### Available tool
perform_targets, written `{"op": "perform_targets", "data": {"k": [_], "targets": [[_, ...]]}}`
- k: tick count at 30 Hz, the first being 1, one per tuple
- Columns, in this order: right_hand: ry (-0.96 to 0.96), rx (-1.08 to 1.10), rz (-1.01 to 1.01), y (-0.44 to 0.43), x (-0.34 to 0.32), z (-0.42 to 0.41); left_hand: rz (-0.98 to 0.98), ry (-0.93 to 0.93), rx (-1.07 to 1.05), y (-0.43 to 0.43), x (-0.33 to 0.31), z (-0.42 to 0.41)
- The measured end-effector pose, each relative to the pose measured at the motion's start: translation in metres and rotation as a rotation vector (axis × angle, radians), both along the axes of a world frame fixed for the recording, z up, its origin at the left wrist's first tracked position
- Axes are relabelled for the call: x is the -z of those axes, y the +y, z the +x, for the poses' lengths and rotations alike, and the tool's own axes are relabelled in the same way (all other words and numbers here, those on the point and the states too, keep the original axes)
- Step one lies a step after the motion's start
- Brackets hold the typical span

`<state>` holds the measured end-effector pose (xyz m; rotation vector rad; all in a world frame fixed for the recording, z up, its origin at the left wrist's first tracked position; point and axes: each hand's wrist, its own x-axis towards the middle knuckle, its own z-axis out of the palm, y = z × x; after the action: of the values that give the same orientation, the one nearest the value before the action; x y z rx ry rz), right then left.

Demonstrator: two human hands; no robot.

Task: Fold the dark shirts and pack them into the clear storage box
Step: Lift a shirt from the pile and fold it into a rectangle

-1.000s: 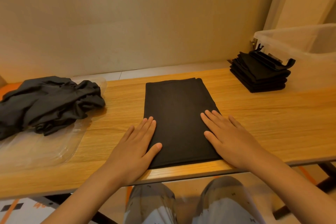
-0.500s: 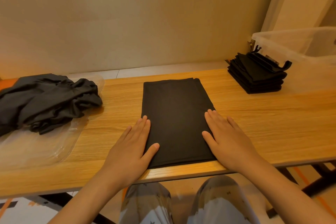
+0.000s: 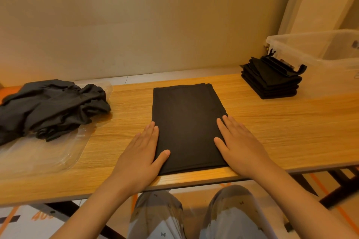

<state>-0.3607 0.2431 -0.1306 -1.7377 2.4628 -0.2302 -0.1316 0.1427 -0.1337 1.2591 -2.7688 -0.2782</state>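
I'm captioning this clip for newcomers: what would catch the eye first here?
A dark shirt folded into a long rectangle lies mid-table, the left hand and right hand flat on its near edges. A crumpled pile of dark shirts sits at left; a neat folded stack sits at right beside the clear storage box.

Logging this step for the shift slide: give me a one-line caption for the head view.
Both hands, left and right, flat on a half-folded dark shirt; unfolded pile left, folded stack by clear box.
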Motion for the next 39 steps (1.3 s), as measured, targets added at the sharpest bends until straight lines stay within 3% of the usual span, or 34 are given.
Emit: {"op": "perform_targets", "data": {"k": [7,12,20,25,39], "targets": [[-0.012,-0.025,0.035,0.001,-0.002,-0.003,0.026,0.038,-0.02,0.0,0.0,0.002],[-0.064,-0.066,0.02,-0.002,-0.025,-0.011,0.333,0.236,-0.039,-0.01,-0.025,-0.001],[0.051,-0.278,-0.127,-0.112,-0.046,-0.001,-0.04,0.131,0.098,-0.085,-0.04,-0.089],[0.039,-0.256,0.044,-0.15,-0.008,-0.013,0.002,-0.014,0.018,-0.107,-0.007,-0.112],[0.035,-0.246,0.079,-0.155,-0.003,-0.022,-0.005,-0.114,-0.008,-0.121,-0.005,-0.107]]}}
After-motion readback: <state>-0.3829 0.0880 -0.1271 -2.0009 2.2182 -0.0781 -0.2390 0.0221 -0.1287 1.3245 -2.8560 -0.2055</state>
